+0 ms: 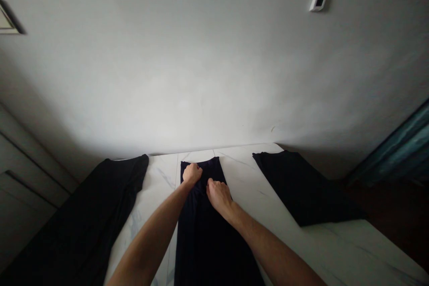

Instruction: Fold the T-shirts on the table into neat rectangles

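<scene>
A pair of dark navy trousers (204, 241) lies lengthwise on the white marble-patterned table (241, 165), its waist end towards the wall. Near that end my left hand (192, 173) is closed with its fingers curled into the cloth. A little nearer and to the right, my right hand (219, 194) is also closed on the fabric, thumb side facing the left hand. Small creases run through the cloth between the two hands. The fingertips are partly hidden, and the near end of the trousers runs out of view at the bottom.
Another dark garment (87, 205) lies along the table's left side. On the right rests a folded dark garment (304, 192). A pale wall (201, 76) rises behind the table, with a small white device (318, 3) mounted on it. Bluish curtain-like cloth (398, 152) hangs at far right.
</scene>
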Demonstrator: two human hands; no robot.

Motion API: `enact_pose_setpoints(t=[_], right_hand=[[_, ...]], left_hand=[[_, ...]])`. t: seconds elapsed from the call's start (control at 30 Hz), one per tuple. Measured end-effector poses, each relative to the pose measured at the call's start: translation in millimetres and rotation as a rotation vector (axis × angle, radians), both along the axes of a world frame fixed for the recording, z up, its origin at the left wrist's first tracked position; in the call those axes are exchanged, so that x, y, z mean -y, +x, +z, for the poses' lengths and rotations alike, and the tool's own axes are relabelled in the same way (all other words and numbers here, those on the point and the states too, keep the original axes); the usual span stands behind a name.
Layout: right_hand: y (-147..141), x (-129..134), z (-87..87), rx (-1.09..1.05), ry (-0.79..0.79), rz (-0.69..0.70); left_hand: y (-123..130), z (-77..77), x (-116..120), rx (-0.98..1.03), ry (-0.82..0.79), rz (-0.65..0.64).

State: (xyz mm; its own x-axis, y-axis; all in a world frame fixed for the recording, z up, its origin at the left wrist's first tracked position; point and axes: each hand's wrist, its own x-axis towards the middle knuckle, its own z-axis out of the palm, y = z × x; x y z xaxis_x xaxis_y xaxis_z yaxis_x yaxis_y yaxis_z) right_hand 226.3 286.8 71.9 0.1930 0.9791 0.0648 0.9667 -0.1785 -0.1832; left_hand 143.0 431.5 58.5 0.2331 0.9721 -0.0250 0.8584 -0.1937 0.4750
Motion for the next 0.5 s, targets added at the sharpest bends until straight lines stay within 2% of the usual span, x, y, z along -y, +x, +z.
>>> enact_pose_setpoints(t=[0.23,0.4,0.5], right_hand=[[-4,1,8.0,-0.042,0.084,0.074],[-9,5,-3.0,-0.081,0.076,0.247],[-1,11,-10.9,-0.068,0.053,0.208]], left_hand=[[-1,1.4,-12,0.081,0.024,0.024],[-16,0.8,-2,-0.008,0.102,-0.023],[-20,2.1,11,-0.048,0.182,-0.111]])
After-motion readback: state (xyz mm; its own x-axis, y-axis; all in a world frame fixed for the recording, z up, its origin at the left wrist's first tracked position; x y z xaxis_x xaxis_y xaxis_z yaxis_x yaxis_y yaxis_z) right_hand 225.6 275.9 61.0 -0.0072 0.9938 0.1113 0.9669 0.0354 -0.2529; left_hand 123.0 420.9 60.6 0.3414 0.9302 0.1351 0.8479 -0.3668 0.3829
